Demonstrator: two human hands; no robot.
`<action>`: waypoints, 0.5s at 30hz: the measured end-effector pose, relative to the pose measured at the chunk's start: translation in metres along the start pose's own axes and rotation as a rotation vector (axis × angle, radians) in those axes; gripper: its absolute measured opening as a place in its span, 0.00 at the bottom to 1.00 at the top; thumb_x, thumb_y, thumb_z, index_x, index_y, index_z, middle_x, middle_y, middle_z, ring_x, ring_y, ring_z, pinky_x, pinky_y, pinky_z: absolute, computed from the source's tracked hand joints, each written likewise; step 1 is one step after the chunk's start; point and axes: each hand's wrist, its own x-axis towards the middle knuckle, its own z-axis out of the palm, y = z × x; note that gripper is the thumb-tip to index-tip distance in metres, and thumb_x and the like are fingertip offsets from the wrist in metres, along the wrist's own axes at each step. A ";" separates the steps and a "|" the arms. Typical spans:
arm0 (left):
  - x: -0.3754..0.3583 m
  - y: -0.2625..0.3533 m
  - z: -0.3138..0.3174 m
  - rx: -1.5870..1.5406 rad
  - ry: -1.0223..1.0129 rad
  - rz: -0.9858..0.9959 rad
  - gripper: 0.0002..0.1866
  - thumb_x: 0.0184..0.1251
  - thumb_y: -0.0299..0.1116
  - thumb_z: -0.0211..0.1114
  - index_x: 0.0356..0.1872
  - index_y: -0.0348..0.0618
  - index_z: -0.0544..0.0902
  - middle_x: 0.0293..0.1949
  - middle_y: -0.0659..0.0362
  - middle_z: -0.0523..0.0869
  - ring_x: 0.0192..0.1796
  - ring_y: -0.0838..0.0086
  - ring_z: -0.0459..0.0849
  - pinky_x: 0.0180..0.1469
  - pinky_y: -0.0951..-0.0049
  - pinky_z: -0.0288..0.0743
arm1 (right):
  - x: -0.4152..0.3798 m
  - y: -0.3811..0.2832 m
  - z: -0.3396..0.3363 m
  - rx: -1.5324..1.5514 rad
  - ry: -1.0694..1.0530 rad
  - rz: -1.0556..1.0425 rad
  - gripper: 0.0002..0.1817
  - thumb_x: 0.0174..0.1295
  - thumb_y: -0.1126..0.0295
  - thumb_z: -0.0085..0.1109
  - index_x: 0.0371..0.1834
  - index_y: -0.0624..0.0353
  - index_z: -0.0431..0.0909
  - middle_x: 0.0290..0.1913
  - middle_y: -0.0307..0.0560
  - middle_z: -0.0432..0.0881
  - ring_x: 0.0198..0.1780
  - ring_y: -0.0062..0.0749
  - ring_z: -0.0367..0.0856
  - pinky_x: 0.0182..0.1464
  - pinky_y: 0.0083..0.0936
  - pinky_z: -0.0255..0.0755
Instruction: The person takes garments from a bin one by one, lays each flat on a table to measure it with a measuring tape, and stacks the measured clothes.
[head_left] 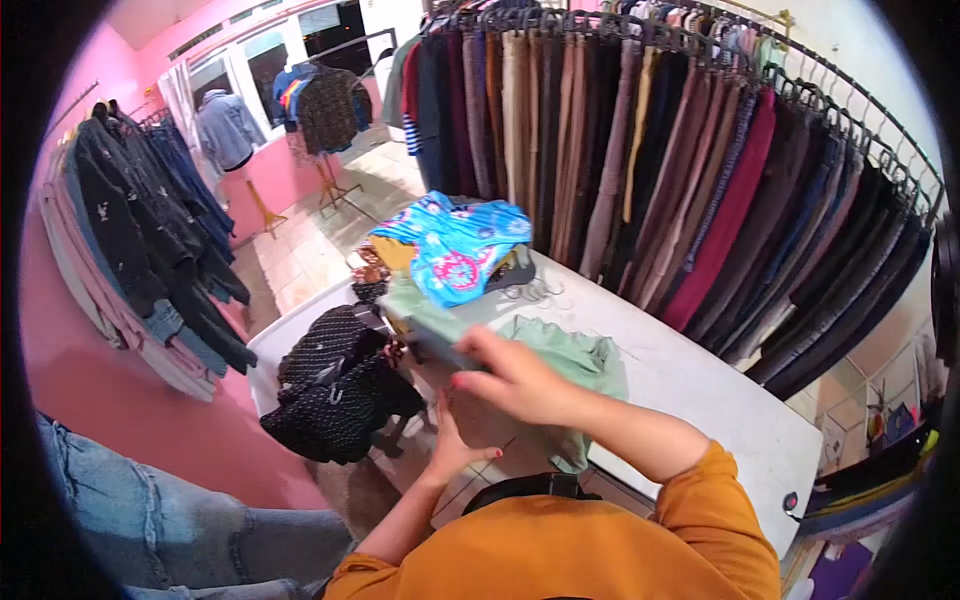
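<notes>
My right hand [520, 380] is curled above the near side of the table, blurred by motion. A grey, smeared shape [432, 345] lies against its fingertips; I cannot make out what it is. Light green cloth [430, 312] shows just beyond it. Lower down, my left hand [455, 455] is open, thumb stretched out and fingers pointing up toward the grey shape. Partly behind my right forearm, a pale green garment [570, 350] spreads over the table and hangs off its near edge. Left of my hands, a black patterned garment [335, 390] lies bunched up.
On the white table [720, 400], a bright blue floral garment [465, 245] tops a pile, with hangers [540, 288] beside it. A long rack of trousers [600, 150] stands behind. Dark clothes [140, 210] hang at left, and jeans [180, 510] are close by at lower left.
</notes>
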 end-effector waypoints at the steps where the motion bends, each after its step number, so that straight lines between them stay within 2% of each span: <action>1: -0.004 0.002 -0.008 -0.077 0.020 0.035 0.73 0.28 0.48 0.83 0.71 0.35 0.36 0.71 0.43 0.40 0.74 0.54 0.45 0.73 0.59 0.42 | 0.018 -0.009 0.023 0.013 -0.037 -0.055 0.16 0.61 0.66 0.58 0.47 0.62 0.67 0.38 0.55 0.77 0.42 0.42 0.78 0.46 0.33 0.70; 3: -0.017 -0.010 -0.028 0.153 -0.003 0.045 0.66 0.30 0.42 0.84 0.70 0.36 0.47 0.69 0.45 0.54 0.71 0.57 0.54 0.69 0.60 0.53 | 0.048 -0.025 0.066 0.173 -0.103 -0.203 0.16 0.62 0.65 0.57 0.48 0.60 0.65 0.34 0.54 0.76 0.36 0.43 0.77 0.41 0.33 0.70; 4: -0.013 -0.001 -0.043 0.090 -0.169 0.011 0.61 0.33 0.42 0.83 0.69 0.34 0.52 0.67 0.44 0.58 0.69 0.56 0.58 0.68 0.60 0.55 | 0.060 -0.041 0.078 0.173 -0.150 -0.246 0.16 0.63 0.65 0.56 0.47 0.60 0.64 0.30 0.52 0.74 0.32 0.40 0.73 0.38 0.32 0.68; 5: -0.017 -0.002 -0.047 0.103 -0.060 0.006 0.60 0.33 0.42 0.82 0.68 0.34 0.53 0.67 0.44 0.58 0.69 0.56 0.59 0.67 0.60 0.55 | 0.071 -0.048 0.094 0.247 -0.157 -0.319 0.16 0.63 0.65 0.56 0.47 0.61 0.64 0.27 0.48 0.71 0.29 0.33 0.70 0.33 0.31 0.66; 7: -0.018 -0.007 -0.063 0.159 0.266 -0.033 0.58 0.34 0.42 0.82 0.67 0.34 0.55 0.66 0.44 0.60 0.68 0.57 0.60 0.67 0.60 0.56 | 0.088 -0.069 0.107 0.389 -0.246 -0.287 0.14 0.66 0.65 0.54 0.47 0.61 0.64 0.26 0.43 0.71 0.28 0.25 0.69 0.31 0.25 0.65; 8: -0.014 -0.010 -0.078 0.190 0.461 -0.073 0.57 0.34 0.42 0.82 0.67 0.34 0.56 0.66 0.44 0.61 0.67 0.57 0.61 0.66 0.60 0.57 | 0.100 -0.077 0.110 0.414 -0.272 -0.301 0.14 0.66 0.65 0.54 0.47 0.61 0.64 0.26 0.43 0.71 0.28 0.25 0.69 0.31 0.25 0.65; 10: -0.009 -0.017 -0.108 0.235 0.852 -0.146 0.55 0.35 0.42 0.81 0.66 0.34 0.58 0.65 0.44 0.63 0.67 0.57 0.62 0.66 0.60 0.58 | 0.116 -0.092 0.099 0.681 -0.399 -0.301 0.12 0.69 0.65 0.50 0.49 0.59 0.64 0.25 0.37 0.70 0.26 0.17 0.66 0.28 0.18 0.62; 11: -0.007 -0.021 -0.127 0.257 1.024 -0.171 0.54 0.36 0.42 0.81 0.66 0.34 0.59 0.65 0.44 0.63 0.66 0.57 0.63 0.65 0.60 0.58 | 0.124 -0.096 0.090 0.688 -0.405 -0.304 0.12 0.69 0.65 0.50 0.49 0.59 0.64 0.25 0.37 0.70 0.26 0.17 0.66 0.28 0.18 0.62; 12: -0.006 -0.024 -0.148 0.291 1.183 -0.197 0.53 0.36 0.42 0.81 0.65 0.34 0.60 0.64 0.44 0.64 0.66 0.58 0.64 0.65 0.60 0.59 | 0.132 -0.099 0.078 0.836 -0.488 -0.200 0.12 0.69 0.65 0.49 0.49 0.58 0.64 0.25 0.36 0.69 0.25 0.14 0.64 0.26 0.16 0.60; 13: -0.003 -0.027 -0.168 0.322 1.301 -0.219 0.52 0.37 0.42 0.80 0.65 0.34 0.61 0.64 0.45 0.65 0.65 0.58 0.64 0.65 0.60 0.59 | 0.143 -0.096 0.068 0.980 -0.567 -0.091 0.11 0.70 0.64 0.48 0.50 0.57 0.64 0.25 0.35 0.69 0.24 0.12 0.63 0.25 0.13 0.58; 15: 0.003 -0.034 -0.204 0.384 1.449 -0.263 0.50 0.38 0.42 0.80 0.64 0.33 0.63 0.63 0.45 0.67 0.64 0.58 0.66 0.64 0.60 0.60 | 0.170 -0.081 0.057 1.075 -0.575 -0.134 0.11 0.70 0.65 0.48 0.50 0.56 0.64 0.24 0.35 0.69 0.18 0.12 0.60 0.19 0.13 0.53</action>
